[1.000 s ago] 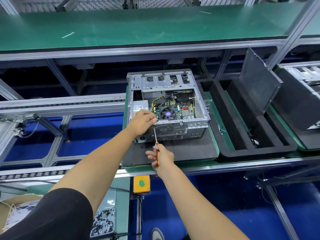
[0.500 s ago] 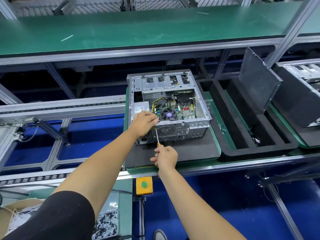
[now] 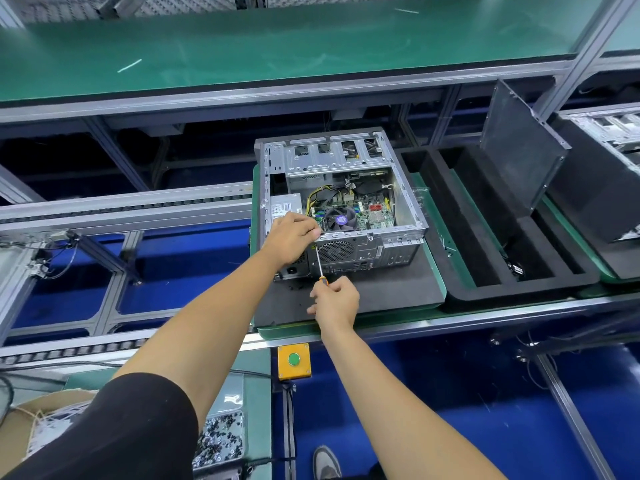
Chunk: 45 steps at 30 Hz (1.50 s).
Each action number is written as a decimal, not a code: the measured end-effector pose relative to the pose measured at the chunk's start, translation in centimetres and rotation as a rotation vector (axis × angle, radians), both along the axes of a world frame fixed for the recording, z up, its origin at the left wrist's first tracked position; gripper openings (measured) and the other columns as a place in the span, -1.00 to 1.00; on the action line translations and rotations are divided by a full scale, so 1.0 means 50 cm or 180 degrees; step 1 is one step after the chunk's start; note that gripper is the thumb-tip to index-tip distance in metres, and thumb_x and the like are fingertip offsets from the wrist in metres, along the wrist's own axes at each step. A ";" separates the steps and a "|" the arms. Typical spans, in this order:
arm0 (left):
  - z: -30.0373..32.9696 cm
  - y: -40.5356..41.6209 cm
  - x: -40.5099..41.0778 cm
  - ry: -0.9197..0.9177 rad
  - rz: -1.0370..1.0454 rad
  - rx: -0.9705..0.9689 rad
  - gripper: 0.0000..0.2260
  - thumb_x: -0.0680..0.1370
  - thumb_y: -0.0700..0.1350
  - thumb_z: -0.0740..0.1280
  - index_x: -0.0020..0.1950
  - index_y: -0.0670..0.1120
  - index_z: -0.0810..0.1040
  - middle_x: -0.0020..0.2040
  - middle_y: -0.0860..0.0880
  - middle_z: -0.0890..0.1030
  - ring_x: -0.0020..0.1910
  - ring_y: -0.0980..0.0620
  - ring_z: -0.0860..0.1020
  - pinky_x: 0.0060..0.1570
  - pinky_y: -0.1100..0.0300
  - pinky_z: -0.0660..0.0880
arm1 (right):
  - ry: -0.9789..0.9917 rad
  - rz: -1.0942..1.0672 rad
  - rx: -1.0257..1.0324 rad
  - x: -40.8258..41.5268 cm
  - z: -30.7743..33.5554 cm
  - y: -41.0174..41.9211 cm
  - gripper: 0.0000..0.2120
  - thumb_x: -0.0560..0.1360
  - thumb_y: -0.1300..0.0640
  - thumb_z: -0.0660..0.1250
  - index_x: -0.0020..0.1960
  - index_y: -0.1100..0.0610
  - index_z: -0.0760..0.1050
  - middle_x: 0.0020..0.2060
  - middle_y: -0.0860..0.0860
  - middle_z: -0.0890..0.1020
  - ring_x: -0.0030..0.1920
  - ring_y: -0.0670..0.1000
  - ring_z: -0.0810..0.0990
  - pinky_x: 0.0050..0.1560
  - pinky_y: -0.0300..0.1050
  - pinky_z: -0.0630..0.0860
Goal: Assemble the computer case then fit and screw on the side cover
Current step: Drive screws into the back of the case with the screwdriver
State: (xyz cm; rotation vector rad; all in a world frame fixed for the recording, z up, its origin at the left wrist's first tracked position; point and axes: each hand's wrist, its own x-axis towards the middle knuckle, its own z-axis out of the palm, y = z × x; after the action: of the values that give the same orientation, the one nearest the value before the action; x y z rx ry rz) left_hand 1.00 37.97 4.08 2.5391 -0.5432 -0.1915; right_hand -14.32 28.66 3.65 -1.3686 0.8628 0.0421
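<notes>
Two hands work on my open computer case (image 3: 349, 188).
My right hand (image 3: 335, 301) grips the screwdriver (image 3: 319, 263); my left hand (image 3: 292, 237) pinches the case's top edge.

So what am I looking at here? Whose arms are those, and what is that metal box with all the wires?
The camera sits on a person's head, looking down, so those are their own arms. The metal box is an open computer case lying on a black mat; inside you see its fan and wires. The right hand holds a screwdriver with an orange handle, pointed at the case's back edge. The left hand rests on the case by the tip. The dark panel leaning to the right may be the side cover.
</notes>
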 end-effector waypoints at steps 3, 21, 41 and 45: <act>-0.002 0.000 0.003 0.0006 -0.0026 0.0018 -0.75 0.69 0.08 0.18 0.10 0.05 0.63 0.26 0.08 0.52 0.38 0.04 0.26 0.35 0.08 0.07 | 0.0153 -0.0123 0.0785 0.004 0.006 -0.001 -0.85 0.56 0.23 0.36 -0.17 0.19 0.47 -0.43 0.07 0.57 -0.46 0.04 0.68 -0.52 -0.19 0.34; -0.007 0.001 0.009 0.0034 -0.0006 -0.0084 -0.78 0.69 0.07 0.20 0.09 0.09 0.64 0.24 0.06 0.54 0.36 -0.04 0.33 0.42 -0.07 0.19 | 0.0060 0.0259 -0.0700 0.007 -0.003 -0.008 -0.78 0.48 0.17 0.34 -0.12 0.07 0.27 -0.26 0.04 0.50 -0.34 0.06 0.46 -0.39 -0.08 0.37; -0.021 0.001 0.012 -0.0186 -0.0072 0.0031 -0.74 0.69 0.11 0.17 0.14 0.09 0.63 0.25 0.07 0.54 0.37 0.05 0.30 0.39 0.02 0.13 | -0.0122 -0.0087 -0.0587 -0.017 -0.029 0.034 -0.74 0.47 0.20 0.40 -0.14 0.07 0.29 -0.33 0.00 0.49 -0.36 0.06 0.44 -0.42 -0.14 0.27; -0.028 0.003 0.013 -0.0262 -0.0070 0.0023 -0.74 0.69 0.11 0.16 0.12 0.09 0.62 0.22 0.09 0.53 0.36 0.09 0.28 0.31 0.12 0.07 | -0.0133 0.0294 -0.2387 -0.019 -0.038 0.008 -0.70 0.55 0.10 0.34 -0.23 0.02 0.24 -0.42 -0.02 0.49 -0.43 -0.02 0.44 -0.47 -0.11 0.22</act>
State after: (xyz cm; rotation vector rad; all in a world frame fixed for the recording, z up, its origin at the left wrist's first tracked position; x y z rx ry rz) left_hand 1.64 38.12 2.70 2.5578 -0.6033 -0.0973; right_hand -15.29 29.04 1.75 -2.0993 0.8099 -0.2628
